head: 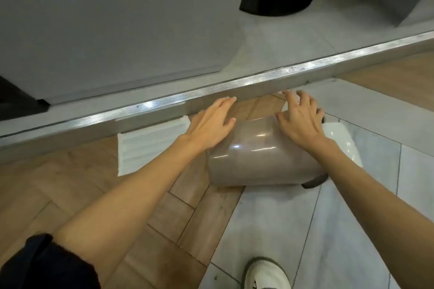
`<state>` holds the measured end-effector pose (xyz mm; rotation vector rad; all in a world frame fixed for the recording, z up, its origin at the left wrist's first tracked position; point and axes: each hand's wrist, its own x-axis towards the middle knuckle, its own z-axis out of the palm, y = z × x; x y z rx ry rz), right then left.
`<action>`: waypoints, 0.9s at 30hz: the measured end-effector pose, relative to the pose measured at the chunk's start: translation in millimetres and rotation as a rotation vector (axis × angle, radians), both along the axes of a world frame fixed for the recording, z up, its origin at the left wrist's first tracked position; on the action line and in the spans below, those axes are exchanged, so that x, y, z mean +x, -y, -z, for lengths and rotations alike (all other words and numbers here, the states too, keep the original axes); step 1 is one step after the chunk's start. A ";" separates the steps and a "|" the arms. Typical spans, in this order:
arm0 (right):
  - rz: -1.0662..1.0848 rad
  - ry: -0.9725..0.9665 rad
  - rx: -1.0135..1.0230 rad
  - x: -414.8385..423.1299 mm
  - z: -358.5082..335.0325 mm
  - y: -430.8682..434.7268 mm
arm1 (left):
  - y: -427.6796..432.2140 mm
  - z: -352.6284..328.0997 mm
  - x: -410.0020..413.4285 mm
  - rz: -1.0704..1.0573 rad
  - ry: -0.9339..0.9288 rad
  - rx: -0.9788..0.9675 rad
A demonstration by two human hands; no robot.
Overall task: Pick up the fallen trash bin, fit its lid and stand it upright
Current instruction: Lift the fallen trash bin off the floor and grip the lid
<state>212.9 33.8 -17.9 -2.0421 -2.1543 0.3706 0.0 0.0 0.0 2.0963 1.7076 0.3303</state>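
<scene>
Trash bin [258, 155]: one, taupe, glossy, lying on its side on the floor where wood planks meet grey tile, just beyond one white shoe [267, 274]. Likely light, stiff and slippery; best taken with a palm on each flank. Left hand [209, 124]: one, fingers together, flat by the bin's left side; contact unclear. Right hand [300, 122]: one, fingers spread, resting over the far end. White lid [342, 141]: apparently one, lying beside the bin. Metal step edge [164, 101]: one, beyond.

A single wide-angle head camera looks steeply down and forward from standing height at the floor [270, 230], close over both outstretched forearms; the metal-edged step [211, 91] crosses the frame's tilted middle.
</scene>
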 end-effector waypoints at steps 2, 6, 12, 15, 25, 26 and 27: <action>0.138 -0.079 -0.003 6.5 -0.6 -0.1 | -3.6 -2.6 12.2 0.004 0.051 -0.032; 0.349 -0.292 -0.085 17.6 2.1 3.6 | -9.6 -0.2 38.4 -0.016 0.119 -0.054; 0.512 -0.477 -0.109 34.0 0.8 -8.6 | -14.0 2.6 74.2 -0.047 0.197 -0.130; 0.600 -0.592 -0.199 39.3 0.5 -15.7 | -12.3 4.9 95.2 -0.038 0.217 -0.194; 0.577 -0.640 -0.339 50.8 -0.3 -19.5 | 11.8 12.6 185.0 -0.153 0.065 -0.031; 0.565 -0.661 -0.356 53.6 -2.7 -18.5 | 11.5 12.8 190.4 -0.173 0.092 -0.037; 0.555 -0.686 -0.371 56.6 -5.9 -17.4 | 10.4 12.8 193.5 -0.179 0.126 -0.085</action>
